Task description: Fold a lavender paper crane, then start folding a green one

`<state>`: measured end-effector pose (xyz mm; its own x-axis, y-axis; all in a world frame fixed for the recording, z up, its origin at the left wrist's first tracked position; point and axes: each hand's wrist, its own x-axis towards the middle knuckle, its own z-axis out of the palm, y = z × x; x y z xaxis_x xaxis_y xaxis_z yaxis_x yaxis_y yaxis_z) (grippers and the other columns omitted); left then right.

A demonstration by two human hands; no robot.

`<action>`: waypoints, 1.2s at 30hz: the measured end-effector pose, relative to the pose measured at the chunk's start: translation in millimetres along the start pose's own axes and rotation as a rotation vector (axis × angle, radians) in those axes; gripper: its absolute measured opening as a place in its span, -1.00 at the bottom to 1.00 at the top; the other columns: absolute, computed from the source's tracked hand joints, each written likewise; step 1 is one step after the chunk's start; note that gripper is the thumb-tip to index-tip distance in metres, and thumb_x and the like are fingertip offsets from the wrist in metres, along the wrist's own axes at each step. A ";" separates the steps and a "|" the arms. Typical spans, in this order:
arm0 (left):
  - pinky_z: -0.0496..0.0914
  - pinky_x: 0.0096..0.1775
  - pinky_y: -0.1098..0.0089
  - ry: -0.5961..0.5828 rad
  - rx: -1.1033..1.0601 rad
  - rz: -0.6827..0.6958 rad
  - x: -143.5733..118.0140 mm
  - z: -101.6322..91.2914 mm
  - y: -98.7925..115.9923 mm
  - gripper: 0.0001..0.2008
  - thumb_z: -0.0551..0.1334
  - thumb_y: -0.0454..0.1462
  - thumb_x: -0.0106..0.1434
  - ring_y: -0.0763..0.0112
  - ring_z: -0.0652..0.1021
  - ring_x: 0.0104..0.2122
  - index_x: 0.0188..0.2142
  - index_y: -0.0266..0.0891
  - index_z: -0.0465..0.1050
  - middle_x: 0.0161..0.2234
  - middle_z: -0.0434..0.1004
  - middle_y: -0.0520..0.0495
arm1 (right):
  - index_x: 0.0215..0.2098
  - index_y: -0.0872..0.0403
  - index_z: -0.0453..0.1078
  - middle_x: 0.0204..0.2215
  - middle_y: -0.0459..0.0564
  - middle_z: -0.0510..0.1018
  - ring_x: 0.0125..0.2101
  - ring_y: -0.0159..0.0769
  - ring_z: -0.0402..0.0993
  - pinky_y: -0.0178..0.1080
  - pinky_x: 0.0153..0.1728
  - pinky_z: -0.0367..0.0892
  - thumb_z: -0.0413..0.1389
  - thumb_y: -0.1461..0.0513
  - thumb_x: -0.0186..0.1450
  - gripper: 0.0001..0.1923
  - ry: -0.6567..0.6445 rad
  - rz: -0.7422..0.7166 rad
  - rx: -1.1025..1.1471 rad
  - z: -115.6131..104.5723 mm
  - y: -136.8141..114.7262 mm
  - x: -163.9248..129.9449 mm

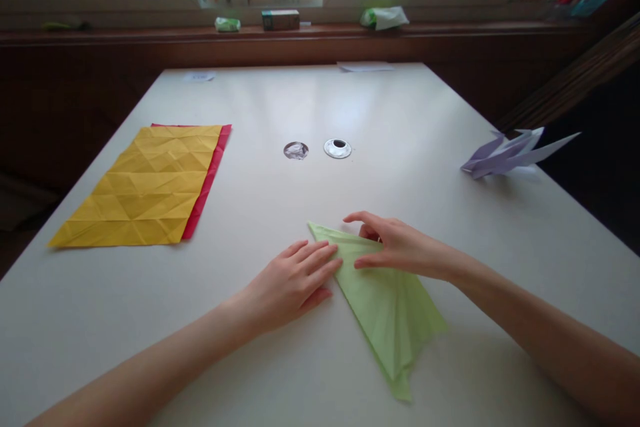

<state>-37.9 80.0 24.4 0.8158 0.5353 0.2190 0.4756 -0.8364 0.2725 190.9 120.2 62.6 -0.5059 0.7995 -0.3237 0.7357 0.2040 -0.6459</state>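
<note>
Folded pale-green paper triangle: long axis far-left to near-right | left hand, right hand: fingers flat, extended, pressing far tip | neither grips.

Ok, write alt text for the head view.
Both hands press a folded green paper flat on a white table, left hand at its edge, right hand on top. Creased yellow paper lies left, a purple origami figure right.

Craft room; folded papers; table

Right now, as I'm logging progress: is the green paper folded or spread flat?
Folded: the green paper forms a long creased triangle, pressed by left hand and right hand.
</note>
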 end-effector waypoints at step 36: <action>0.33 -0.34 0.41 0.211 -0.333 -0.427 1.2 5.4 -17.9 -0.95 0.22 -0.30 0.16 0.40 0.40 -0.37 -0.39 -0.24 0.39 -0.42 0.40 -0.01 | -0.46 0.10 0.35 -0.54 -0.13 0.43 -0.50 -0.40 0.32 -0.35 -0.47 0.21 0.08 0.08 0.15 -0.76 -0.037 -0.024 0.097 -31.8 21.8 8.7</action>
<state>-43.6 95.0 14.7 0.4750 0.8575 0.1976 0.5910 -0.4772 0.6504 216.9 149.6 67.7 -0.5409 0.7731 -0.3313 0.6766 0.1658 -0.7175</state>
